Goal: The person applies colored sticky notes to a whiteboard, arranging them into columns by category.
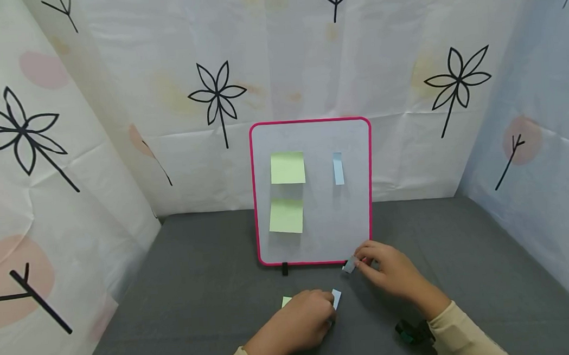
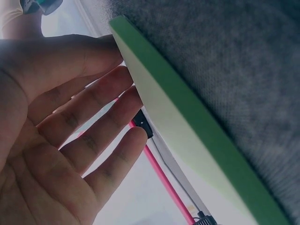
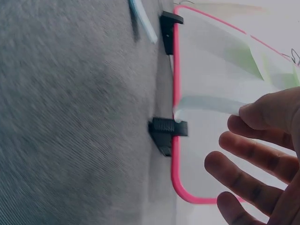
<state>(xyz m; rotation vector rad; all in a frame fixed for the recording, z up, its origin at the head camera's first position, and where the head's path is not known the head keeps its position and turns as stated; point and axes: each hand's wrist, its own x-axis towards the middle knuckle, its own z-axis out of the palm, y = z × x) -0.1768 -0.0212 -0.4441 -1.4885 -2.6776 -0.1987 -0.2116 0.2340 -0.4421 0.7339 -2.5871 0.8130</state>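
My right hand (image 1: 393,268) pinches one end of a narrow blue sticky note (image 3: 206,103) between thumb and index finger, in front of the whiteboard's (image 1: 317,240) lower right corner. The strip's free end curls, and the other fingers are spread. Low over the table, my left hand (image 1: 300,320) has its fingers curled about a narrow blue sticky-note pad (image 1: 337,299), whose end shows past the fingertips. The left fingertips are partly hidden in the left wrist view. A green sticky-note pad (image 2: 187,126) lies by that hand, mostly covered by it in the head view.
Two green sticky notes (image 1: 287,168) and one blue strip (image 1: 338,169) are stuck on the pink-framed board. Black clip feet (image 3: 168,133) support its lower edge on the grey table (image 1: 198,286). A dark object (image 1: 408,333) is beside the right wrist. Patterned fabric walls surround the table.
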